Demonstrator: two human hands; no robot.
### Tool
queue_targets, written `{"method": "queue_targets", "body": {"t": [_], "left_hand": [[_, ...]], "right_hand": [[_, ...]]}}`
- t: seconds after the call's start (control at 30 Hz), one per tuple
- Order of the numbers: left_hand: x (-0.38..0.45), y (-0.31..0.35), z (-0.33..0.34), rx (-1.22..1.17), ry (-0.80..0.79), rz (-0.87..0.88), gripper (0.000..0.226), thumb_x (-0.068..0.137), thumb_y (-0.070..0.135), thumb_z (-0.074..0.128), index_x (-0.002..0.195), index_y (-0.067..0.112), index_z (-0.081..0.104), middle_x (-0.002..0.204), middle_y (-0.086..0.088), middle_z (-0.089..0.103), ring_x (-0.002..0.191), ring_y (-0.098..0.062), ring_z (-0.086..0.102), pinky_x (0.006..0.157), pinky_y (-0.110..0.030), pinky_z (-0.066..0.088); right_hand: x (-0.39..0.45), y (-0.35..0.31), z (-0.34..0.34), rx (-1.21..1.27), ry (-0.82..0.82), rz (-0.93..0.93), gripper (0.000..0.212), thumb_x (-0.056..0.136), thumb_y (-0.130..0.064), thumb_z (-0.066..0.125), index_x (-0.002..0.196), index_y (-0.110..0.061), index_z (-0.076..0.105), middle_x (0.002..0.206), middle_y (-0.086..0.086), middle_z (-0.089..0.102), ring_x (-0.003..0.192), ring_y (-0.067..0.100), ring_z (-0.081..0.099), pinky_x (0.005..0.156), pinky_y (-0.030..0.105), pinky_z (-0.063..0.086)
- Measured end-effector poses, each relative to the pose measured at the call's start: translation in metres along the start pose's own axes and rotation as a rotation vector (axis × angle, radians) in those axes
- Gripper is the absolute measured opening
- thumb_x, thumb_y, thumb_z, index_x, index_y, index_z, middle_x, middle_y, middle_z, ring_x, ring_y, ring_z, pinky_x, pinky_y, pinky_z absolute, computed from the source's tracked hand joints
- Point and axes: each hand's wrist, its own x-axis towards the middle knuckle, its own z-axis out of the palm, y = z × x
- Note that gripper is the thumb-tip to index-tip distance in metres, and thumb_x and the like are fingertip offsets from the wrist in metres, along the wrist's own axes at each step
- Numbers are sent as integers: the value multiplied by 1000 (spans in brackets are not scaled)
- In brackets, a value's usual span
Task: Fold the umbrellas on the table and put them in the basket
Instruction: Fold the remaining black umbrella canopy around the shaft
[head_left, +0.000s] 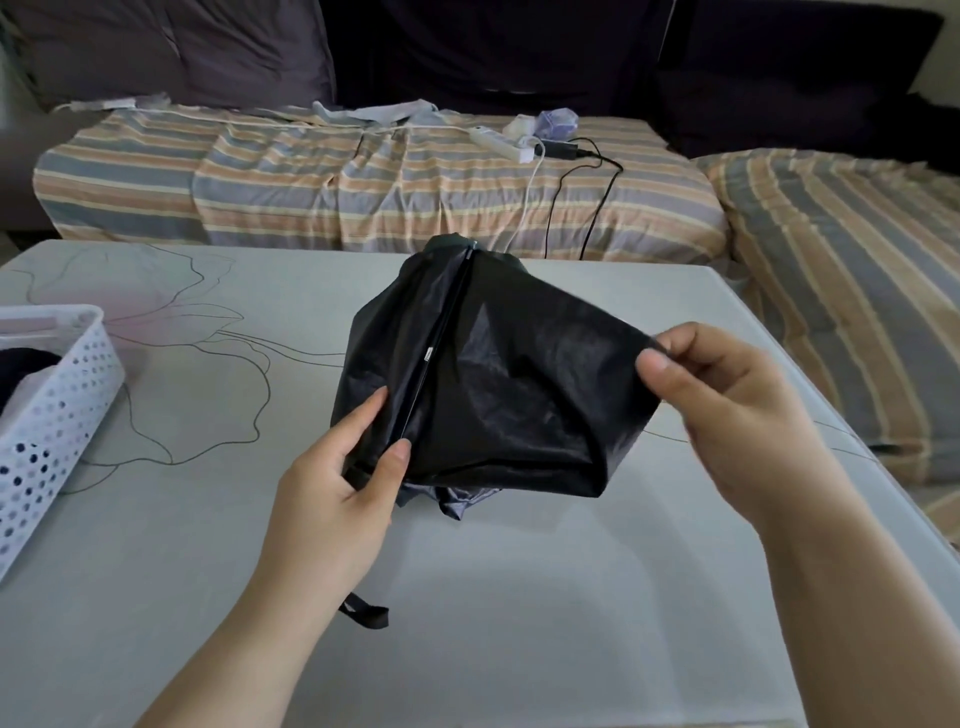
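A black collapsed umbrella (493, 374) is held above the middle of the grey table (519, 597), its tip pointing away from me. My left hand (343, 478) grips its near end, thumb and fingers around the ribs and cloth. My right hand (727, 395) pinches a flap of the black canopy and holds it stretched out to the right. A black wrist strap (366, 613) hangs below my left wrist. The white perforated basket (52, 415) stands at the table's left edge with something dark inside.
Beyond the table's far edge is a sofa under a striped cover (363, 182), with a white power strip (498, 143), cables and small items on it. A second striped cushion (857, 291) lies to the right.
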Motion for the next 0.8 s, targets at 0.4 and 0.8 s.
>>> {"method": "queue_targets", "body": {"t": [0.4,0.8], "left_hand": [[0,3,1,1,10,9,40,90,26,60,114,57,49,90,-28,65,60,-38,57,50,-24,44],[5,-7,0,24,41,48,39,89,30,61,103,64,49,80,-24,60,62,-44,55,59,-39,51]], "right_hand": [[3,13,20,187,-418,262,24,79,-14,73,102,-8,68,100,5,74,95,17,70,79,23,52],[4,15,38,514,-534,151,54,80,-39,72,121,-6,63,126,14,63,120,29,58,98,35,47]]}}
